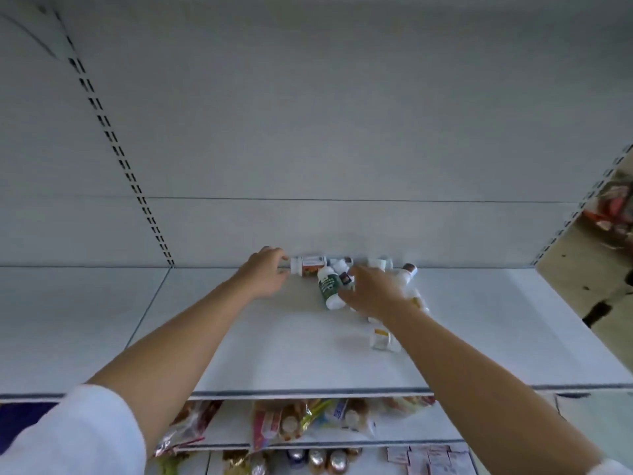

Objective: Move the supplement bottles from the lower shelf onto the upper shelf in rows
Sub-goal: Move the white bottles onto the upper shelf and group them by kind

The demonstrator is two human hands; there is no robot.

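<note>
Several supplement bottles lie on their sides in a loose heap at the back of the white upper shelf point(239, 354). My left hand point(265, 274) pinches the cap end of a white bottle with an orange label point(308, 265) against the back wall. My right hand point(371, 291) reaches into the heap, its fingers on a green-labelled white bottle point(329, 286); whether it grips the bottle is unclear. A brown-capped bottle point(409, 270) lies beyond that hand. Another white bottle with a yellow label point(382, 339) lies apart, nearer the shelf's front, partly hidden by my right forearm.
The lower shelf point(428, 437) holds packets and bottles in clear bags point(301, 419). Below it stand round-topped bottles point(318, 459) and paper tags point(428, 457). A slotted upright point(113, 138) runs up the back panel at left. The floor point(582, 269) shows at right.
</note>
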